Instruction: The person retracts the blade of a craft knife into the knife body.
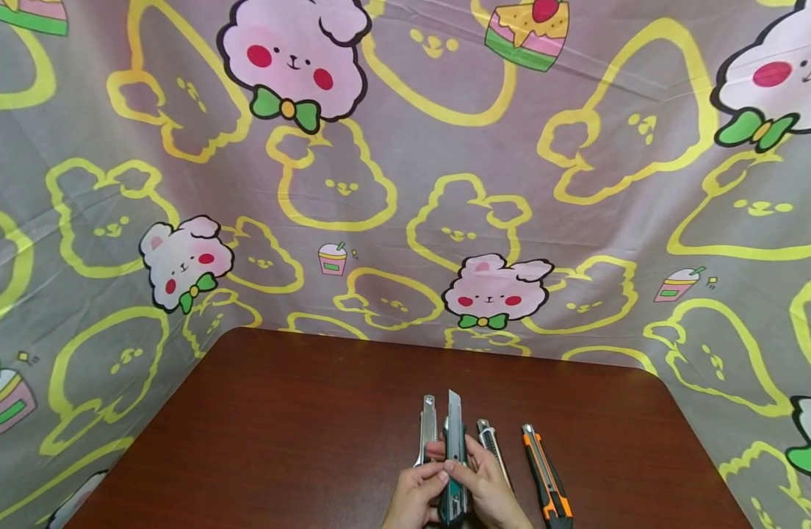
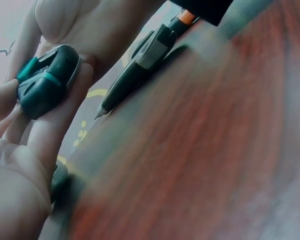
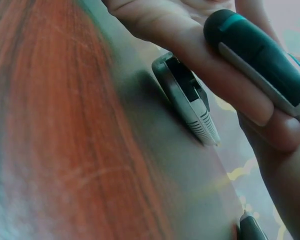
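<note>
A box cutter (image 1: pixel 455 437) with a dark green and black body and a grey metal blade channel is held between both hands, its blade tip pointing away from the body. My left hand (image 1: pixel 413 496) grips the lower body from the left, thumb on top. From the right, my right hand (image 1: pixel 490 488) holds the same cutter, its thumb on the upper face near the middle. The rounded dark end of the cutter (image 2: pixel 50 82) shows between fingers in the left wrist view. In the right wrist view the cutter (image 3: pixel 260 57) lies across fingers.
On the brown table (image 1: pixel 300 433), a silver cutter (image 1: pixel 428 419) lies left of the hands. A grey-and-black cutter (image 1: pixel 490 439) lies just right of them, partly hidden. Farther right lies an orange-and-black cutter (image 1: pixel 544 474). A cartoon-printed cloth (image 1: pixel 405 154) surrounds the table's back and sides.
</note>
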Demonstrator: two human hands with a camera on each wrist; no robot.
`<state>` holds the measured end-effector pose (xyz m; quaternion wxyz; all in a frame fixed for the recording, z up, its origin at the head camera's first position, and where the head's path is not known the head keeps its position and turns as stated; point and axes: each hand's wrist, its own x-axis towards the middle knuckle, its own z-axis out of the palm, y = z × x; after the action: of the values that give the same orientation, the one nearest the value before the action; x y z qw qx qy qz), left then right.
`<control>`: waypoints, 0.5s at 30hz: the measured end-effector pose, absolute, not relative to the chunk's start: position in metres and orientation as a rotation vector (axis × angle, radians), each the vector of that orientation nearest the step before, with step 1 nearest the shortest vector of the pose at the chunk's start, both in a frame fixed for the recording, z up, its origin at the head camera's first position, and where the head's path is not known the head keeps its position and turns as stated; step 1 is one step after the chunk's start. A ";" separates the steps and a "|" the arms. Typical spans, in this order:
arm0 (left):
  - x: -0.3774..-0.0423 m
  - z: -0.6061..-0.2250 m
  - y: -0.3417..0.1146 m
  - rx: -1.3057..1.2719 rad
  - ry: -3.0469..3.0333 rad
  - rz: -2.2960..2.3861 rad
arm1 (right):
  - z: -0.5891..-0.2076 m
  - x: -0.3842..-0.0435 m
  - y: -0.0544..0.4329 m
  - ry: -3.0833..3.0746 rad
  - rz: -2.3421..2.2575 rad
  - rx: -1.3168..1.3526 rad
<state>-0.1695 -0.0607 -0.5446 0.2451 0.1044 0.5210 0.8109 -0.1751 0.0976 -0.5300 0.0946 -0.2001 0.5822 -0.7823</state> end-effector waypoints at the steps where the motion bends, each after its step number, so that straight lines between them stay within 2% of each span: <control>1: -0.169 -0.544 -0.061 0.285 1.419 2.213 | -0.530 -0.175 0.098 1.717 -2.322 -0.602; 15: -0.168 -0.544 -0.062 0.321 1.398 2.224 | -0.530 -0.175 0.098 1.710 -2.297 -0.597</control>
<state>-0.1680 -0.0620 -0.5438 0.2449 0.1176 0.5123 0.8147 -0.1753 0.0984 -0.5304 0.1079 -0.2030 0.5813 -0.7806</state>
